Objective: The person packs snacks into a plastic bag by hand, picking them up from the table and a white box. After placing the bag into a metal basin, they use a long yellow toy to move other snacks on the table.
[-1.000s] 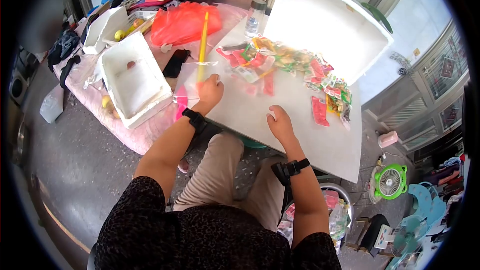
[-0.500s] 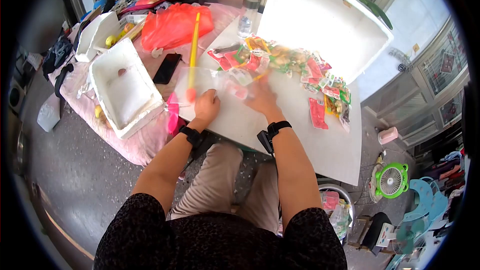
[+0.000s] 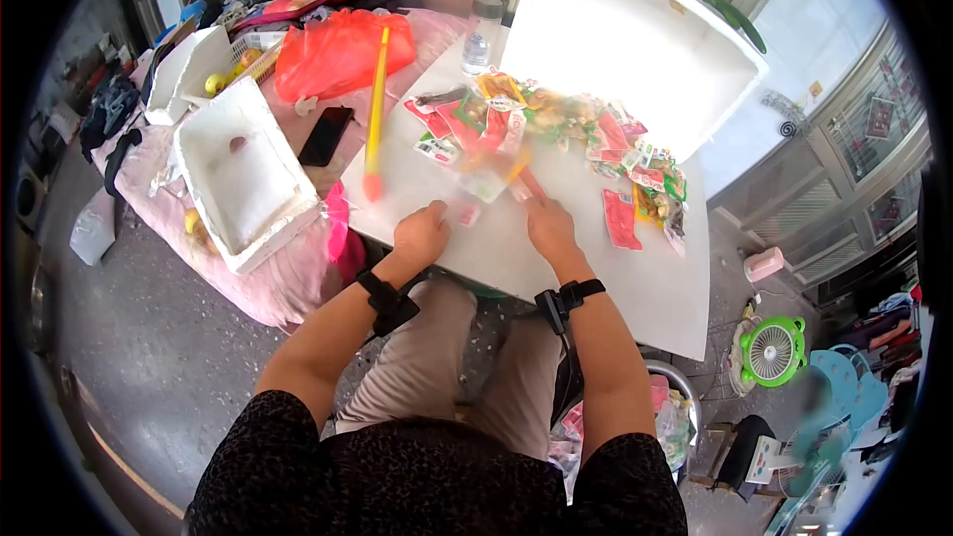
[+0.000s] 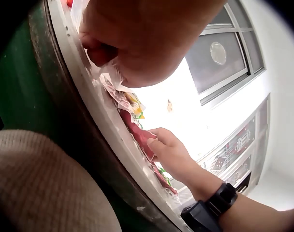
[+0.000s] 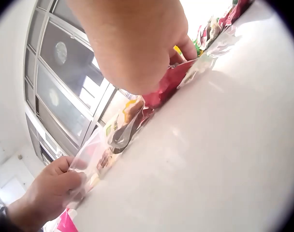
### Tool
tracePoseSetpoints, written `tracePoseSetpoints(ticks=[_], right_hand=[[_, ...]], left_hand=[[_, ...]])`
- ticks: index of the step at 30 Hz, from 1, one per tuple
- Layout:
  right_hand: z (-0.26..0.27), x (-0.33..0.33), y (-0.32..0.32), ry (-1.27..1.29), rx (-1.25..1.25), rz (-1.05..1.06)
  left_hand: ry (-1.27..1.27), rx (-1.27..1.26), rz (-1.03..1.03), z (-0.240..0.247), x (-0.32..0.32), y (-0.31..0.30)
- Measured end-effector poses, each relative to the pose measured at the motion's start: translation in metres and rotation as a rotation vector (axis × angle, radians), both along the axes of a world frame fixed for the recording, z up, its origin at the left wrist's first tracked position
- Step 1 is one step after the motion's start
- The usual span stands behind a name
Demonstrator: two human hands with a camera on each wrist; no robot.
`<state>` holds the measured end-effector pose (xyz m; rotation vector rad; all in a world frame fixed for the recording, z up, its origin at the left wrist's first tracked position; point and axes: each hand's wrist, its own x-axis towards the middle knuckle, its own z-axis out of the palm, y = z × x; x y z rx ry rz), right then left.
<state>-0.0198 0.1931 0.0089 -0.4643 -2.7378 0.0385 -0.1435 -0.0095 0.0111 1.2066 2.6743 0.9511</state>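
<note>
My left hand (image 3: 422, 235) grips the edge of a clear plastic bag (image 5: 91, 151) over the near side of the white table (image 3: 615, 293). Printed packets show through and behind the bag in the right wrist view. To its right, my right hand (image 3: 552, 228) pinches a red packet (image 4: 137, 134) between thumb and fingers, low over the tabletop; in the head view the packet is partly blurred. Beyond both hands lies a heap of red, green and yellow food packets (image 3: 571, 119). One more red packet (image 3: 621, 218) lies to the right of my right hand.
A large white foam box (image 3: 635, 45) stands behind the heap, beside a lidded clear bottle (image 3: 481, 38). Left of my left hand lies a yellow stick (image 3: 377, 114) with a red end. A phone (image 3: 326, 137) and smaller foam box (image 3: 246, 179) rest on pink cloth.
My right hand reached left toward the packets, then came back right and nearer with a red packet. The left hand moved slightly nearer, and the yellow stick now lies apart from it.
</note>
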Motion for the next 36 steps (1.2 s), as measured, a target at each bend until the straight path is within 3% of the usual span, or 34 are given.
tracePoseSetpoints(ticks=[9,15,18,21,25,32,35,36], right_hand=[[0.023,0.134,-0.028,0.461,-0.364,-0.222],[0.026,0.176,-0.004,0.790,-0.567,-0.374],[0.024,0.186,-0.011,0.918,-1.197,-0.361],[0.020,0.183,-0.031,0.989,-1.430,-0.268],[-0.013,0.182,-0.042,0.764,-1.125,-0.349],[-0.029,0.177,-0.036,0.574,-1.161,-0.343],[-0.024,0.165,-0.036,0.755,-1.792,-0.226],[-0.019,0.161,-0.038,0.754,-1.864,-0.173]], left_hand=[[-0.030,-0.003,-0.220,0.010,0.070,0.014],[0.018,-0.062,-0.195,0.003,0.066,0.059],[0.031,0.014,-0.258,0.008,0.078,0.062],[0.016,-0.034,-0.283,0.003,0.098,0.057],[-0.072,-0.028,-0.263,0.008,0.115,0.048],[0.009,0.081,-0.424,0.008,0.126,0.040],[0.041,0.113,-0.428,0.008,0.131,0.037],[0.051,0.121,-0.421,0.008,0.131,0.037]])
